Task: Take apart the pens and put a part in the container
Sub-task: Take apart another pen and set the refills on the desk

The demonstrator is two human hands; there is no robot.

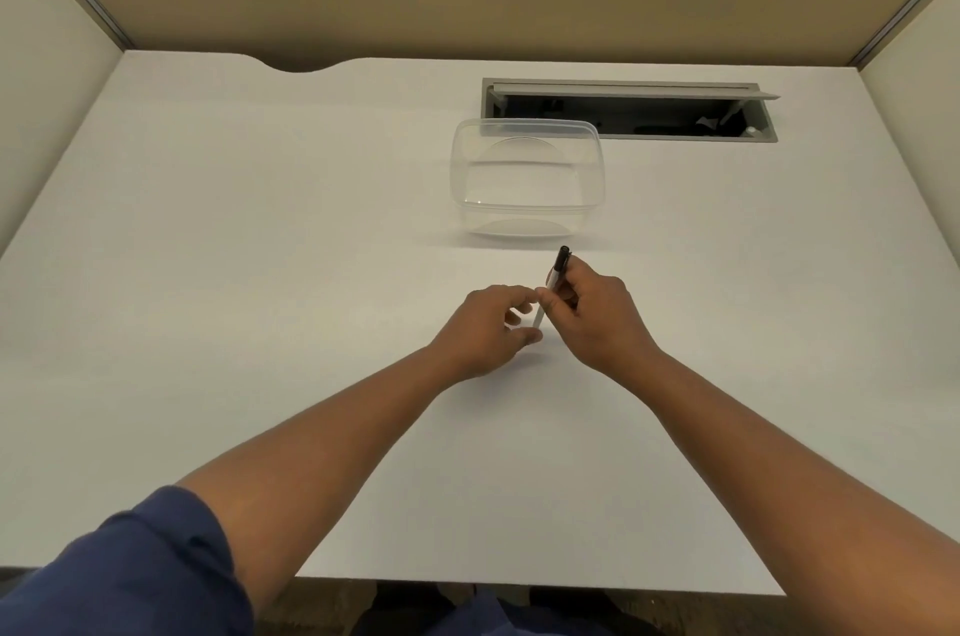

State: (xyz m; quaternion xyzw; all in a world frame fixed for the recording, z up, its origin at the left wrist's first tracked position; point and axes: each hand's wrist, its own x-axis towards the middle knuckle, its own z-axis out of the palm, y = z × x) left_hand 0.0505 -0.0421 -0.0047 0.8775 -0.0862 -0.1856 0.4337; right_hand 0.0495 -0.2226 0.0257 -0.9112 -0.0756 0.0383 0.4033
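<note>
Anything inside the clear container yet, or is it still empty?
Nothing shows inside the clear container; the white desk is visible through its walls and base. The pen is outside it, gripped by the right hand and pinched at its lower end by the left hand.

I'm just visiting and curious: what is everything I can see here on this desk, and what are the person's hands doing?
pen: one, white barrel with black cap, held tilted above the desk, just in front of the container
container: one, clear plastic, no lid, nothing inside, middle of the desk
desk: one, white, with beige partition walls behind and at the sides
cable hatch: one, grey, flap open, set into the desk behind the container
sleeve: one, dark blue, on the left arm
left hand: one, fingers pinching the pen's lower end
right hand: one, gripping the pen near its cap
</note>
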